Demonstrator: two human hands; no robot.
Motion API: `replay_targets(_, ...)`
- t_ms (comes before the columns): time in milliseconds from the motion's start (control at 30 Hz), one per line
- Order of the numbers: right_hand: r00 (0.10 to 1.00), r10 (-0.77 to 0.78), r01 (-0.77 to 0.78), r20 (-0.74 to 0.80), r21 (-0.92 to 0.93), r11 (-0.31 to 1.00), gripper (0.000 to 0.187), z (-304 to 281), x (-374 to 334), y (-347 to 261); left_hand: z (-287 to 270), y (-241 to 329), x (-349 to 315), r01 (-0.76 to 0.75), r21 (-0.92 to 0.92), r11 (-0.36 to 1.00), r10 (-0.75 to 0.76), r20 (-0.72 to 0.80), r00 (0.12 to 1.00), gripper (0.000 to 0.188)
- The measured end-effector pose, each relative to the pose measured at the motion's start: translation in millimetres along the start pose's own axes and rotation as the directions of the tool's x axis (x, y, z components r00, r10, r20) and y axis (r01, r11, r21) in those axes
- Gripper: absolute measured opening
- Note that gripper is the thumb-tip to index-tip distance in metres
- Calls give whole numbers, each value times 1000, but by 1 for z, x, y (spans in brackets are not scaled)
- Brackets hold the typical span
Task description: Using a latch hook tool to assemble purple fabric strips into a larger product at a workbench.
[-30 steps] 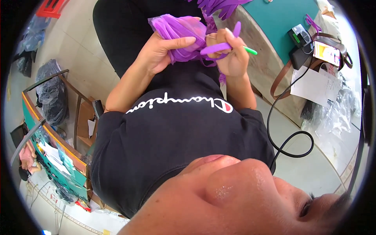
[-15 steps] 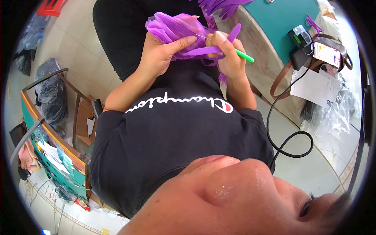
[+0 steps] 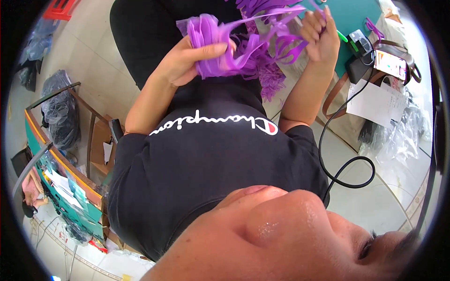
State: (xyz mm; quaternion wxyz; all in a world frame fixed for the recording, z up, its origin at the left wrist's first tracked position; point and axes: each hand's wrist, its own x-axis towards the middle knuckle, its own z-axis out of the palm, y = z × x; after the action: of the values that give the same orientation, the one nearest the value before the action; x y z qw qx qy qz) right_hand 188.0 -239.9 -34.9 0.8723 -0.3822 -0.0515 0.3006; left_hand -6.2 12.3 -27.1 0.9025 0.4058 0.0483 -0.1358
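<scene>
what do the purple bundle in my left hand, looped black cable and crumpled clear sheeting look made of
Bundle of thin purple strips: soft, sheer fabric or plastic film, given its translucent folds; I can't tell which. Looped black cable: probably smooth rubber or plastic, evenly dark, bending in a round curve. Crumpled clear sheeting: likely thin glossy plastic, with see-through wrinkles and bright glints.
</scene>
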Motion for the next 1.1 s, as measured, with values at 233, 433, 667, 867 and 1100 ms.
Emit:
replay_targets(233,773,-123,633,623,-741,225,31,91,-63,63,8,-13,17,-233,97,968,253,-394,884,18)
replay_targets(433,687,-254,719,681,-688,98,26,93,-58,92,16,-14,17,-307,187,933,358,-400,844,16)
replay_targets(667,731,-213,672,648,-737,63,27,94,-61,93,15,-17,17,-291,250,923,374,-415,829,15)
replay_targets(867,901,-100,433,422,-864,257,22,98,-64,95,19,-13,11,-318,621,716,592,-298,749,14)
replay_targets(1100,821,442,-517,362,143,844,35,40,-30,64,10,-12,19,-260,181,949,313,-407,858,16)
